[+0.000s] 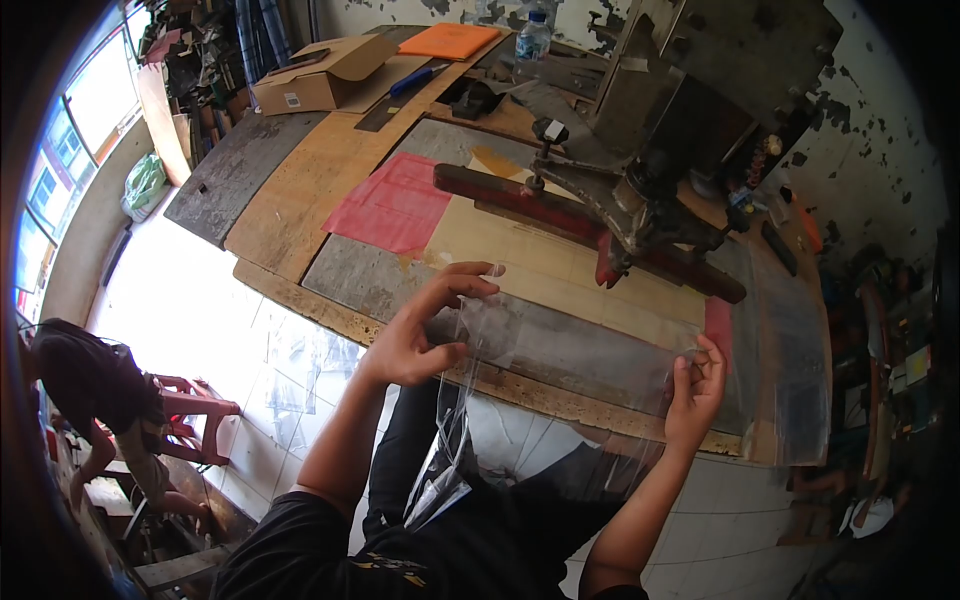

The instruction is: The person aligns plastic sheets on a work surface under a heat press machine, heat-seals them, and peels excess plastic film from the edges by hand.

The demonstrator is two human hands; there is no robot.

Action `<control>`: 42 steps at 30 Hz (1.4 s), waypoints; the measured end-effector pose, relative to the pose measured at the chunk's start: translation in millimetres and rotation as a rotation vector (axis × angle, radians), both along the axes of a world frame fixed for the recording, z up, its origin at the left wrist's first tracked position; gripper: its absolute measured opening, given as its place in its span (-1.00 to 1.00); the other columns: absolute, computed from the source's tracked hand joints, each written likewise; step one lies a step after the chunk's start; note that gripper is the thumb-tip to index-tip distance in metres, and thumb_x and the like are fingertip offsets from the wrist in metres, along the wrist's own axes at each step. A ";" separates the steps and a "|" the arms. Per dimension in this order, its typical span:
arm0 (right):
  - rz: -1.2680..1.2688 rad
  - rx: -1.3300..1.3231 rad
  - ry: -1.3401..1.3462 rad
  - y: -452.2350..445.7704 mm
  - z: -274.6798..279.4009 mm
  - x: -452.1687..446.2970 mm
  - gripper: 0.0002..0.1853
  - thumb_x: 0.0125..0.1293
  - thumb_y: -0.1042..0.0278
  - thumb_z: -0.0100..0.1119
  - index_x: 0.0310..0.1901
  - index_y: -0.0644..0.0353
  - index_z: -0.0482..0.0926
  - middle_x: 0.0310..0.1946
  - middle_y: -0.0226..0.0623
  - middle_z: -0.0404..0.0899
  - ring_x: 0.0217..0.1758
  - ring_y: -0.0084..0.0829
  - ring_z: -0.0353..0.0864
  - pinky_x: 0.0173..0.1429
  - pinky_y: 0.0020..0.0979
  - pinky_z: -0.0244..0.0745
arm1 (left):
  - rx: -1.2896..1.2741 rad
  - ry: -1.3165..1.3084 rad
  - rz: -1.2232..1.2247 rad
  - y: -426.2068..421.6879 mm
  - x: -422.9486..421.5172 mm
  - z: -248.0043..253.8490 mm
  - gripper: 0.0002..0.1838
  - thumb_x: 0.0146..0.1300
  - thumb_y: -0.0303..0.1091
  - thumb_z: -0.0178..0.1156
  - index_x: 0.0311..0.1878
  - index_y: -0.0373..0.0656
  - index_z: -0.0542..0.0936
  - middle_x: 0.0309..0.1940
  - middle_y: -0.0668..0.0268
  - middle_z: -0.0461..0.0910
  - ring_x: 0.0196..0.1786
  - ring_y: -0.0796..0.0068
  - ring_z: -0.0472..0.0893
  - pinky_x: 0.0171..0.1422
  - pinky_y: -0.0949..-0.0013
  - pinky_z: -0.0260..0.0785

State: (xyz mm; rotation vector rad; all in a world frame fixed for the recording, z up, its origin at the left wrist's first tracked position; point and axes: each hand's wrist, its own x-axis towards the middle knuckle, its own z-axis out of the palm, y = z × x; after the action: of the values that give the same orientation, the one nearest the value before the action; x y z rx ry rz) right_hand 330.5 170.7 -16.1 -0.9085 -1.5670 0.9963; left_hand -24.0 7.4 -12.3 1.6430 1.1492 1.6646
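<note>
A clear plastic sheet (590, 345) spans the space between my two hands and hangs over the table's front edge towards my lap. My right hand (697, 392) pinches its right side between thumb and fingers. At the left side, my left hand (425, 325) has its fingers curved and its thumb well apart, with the fingertips by the sheet's edge. Behind the sheet lies a cream board (540, 262) on the grey work surface, with pink sheet material (392, 205) at its left. A dark red press bar (590, 230) stands over the board.
The press's metal arm (640, 190) rises at the back right. A cardboard box (325, 75), an orange item (448, 41) and a water bottle (532, 45) sit at the back. More clear plastic (800, 400) hangs at the right edge. Another person (95, 390) bends near a red stool (198, 415).
</note>
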 end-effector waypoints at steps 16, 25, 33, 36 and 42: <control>0.001 0.019 -0.067 5.2 -8.1 4.1 -0.64 0.58 0.42 0.28 0.32 0.29 0.56 -0.08 -0.47 0.50 -0.11 -0.68 0.48 -0.04 -0.61 0.40 | -0.024 0.174 0.218 1.6 5.5 5.4 -0.75 0.37 -0.16 0.46 -0.11 -0.16 0.77 0.46 0.05 0.52 0.43 0.05 0.55 0.51 0.00 0.39; 0.193 0.081 -0.027 3.9 0.2 10.9 -0.42 0.56 0.00 0.34 0.33 0.35 0.55 0.22 -0.26 0.56 0.26 -0.45 0.59 0.25 -0.43 0.48 | -0.111 0.104 0.325 0.7 6.8 3.3 -0.77 0.47 -0.25 0.38 -0.24 -0.23 0.70 0.30 0.09 0.65 0.30 0.22 0.63 0.44 0.13 0.42; 0.160 0.078 -0.075 7.7 -12.7 12.8 -0.54 0.54 -0.01 0.39 0.08 0.28 0.61 0.05 -0.33 0.53 -0.04 -0.54 0.64 -0.14 -0.51 0.55 | -0.131 0.047 0.406 1.1 8.6 4.7 -0.83 0.47 -0.36 0.38 -0.20 -0.28 0.71 0.17 0.24 0.65 0.13 0.49 0.66 0.21 0.37 0.49; 0.141 0.045 0.042 6.3 -10.8 11.6 -0.68 0.57 0.10 0.37 -0.07 0.23 0.58 -0.10 -0.38 0.55 -0.19 -0.62 0.60 -0.21 -0.52 0.54 | -0.119 0.038 0.378 1.7 9.6 4.5 -0.86 0.48 -0.38 0.37 -0.15 -0.28 0.73 0.21 0.24 0.63 0.14 0.49 0.66 0.21 0.39 0.50; 0.111 -0.047 0.037 5.3 -9.8 12.9 -0.79 0.59 0.26 0.32 -0.08 0.22 0.56 -0.25 -0.45 0.59 -0.24 -0.67 0.57 -0.22 -0.54 0.54 | -0.127 -0.008 0.354 3.4 11.3 3.4 -0.87 0.48 -0.39 0.36 -0.12 -0.27 0.73 0.24 0.22 0.63 0.16 0.47 0.66 0.19 0.38 0.52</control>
State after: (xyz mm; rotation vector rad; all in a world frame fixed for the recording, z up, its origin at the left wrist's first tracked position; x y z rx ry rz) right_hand 343.4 176.0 -25.9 -0.8375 -1.5823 1.1259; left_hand -12.8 10.8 -8.9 1.4129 1.5801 1.7610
